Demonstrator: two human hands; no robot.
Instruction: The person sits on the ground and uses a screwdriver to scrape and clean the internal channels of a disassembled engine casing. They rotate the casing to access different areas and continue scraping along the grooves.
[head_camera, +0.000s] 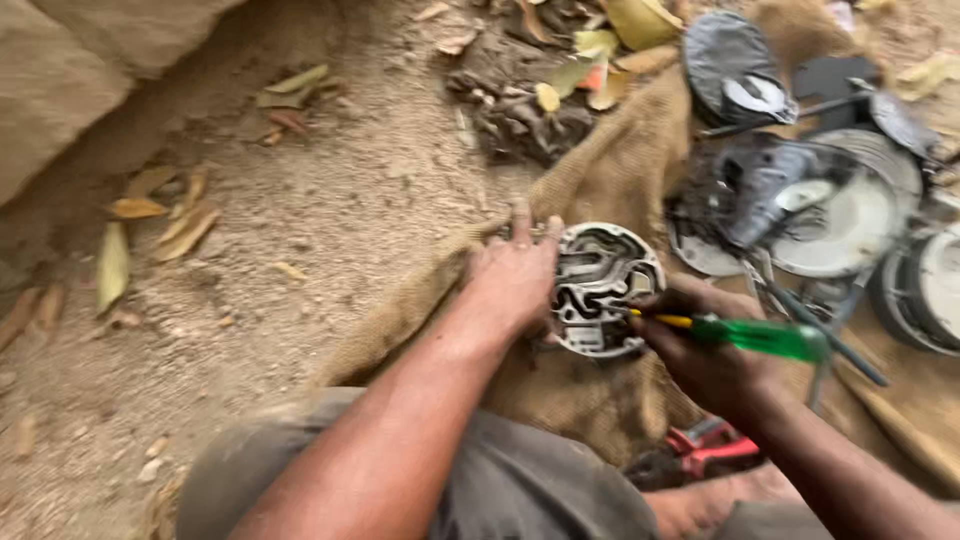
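I look down from the head camera at my two hands working over a piece of burlap sacking (610, 170) spread on sandy ground (330, 220). My left hand (510, 280) lies on the left edge of a round metal plate (603, 288), grey and cast with winding channels on its face; the fingers curl over its upper rim and the grip is clenched on it, holding it tilted toward me. The plate sits on the sacking just in front of my lap, between both hands.

My right hand (700, 350) is at the plate's right edge, its grip clenched around a screwdriver (745, 333) with a clear green handle and a yellow collar. The handle points out to the right, and the shaft end reaches in toward the plate's face; I cannot tell from the blur exactly where the tip touches.

To the right, on the sacking, lies a cluster of dark, greasy machine parts (790, 190): round housings and pale discs, close together, well apart from my hands. A dark rounded cover (730, 65) sits above them near the top edge. A red tool (712, 447) shows just under my right forearm, partly hidden. Dry yellow and brown leaves (590, 60) lie scattered at the top and along the left of the ground, and a large pale rock (70, 60) fills the upper left corner. My grey trousers (520, 480) fill the bottom of the view.
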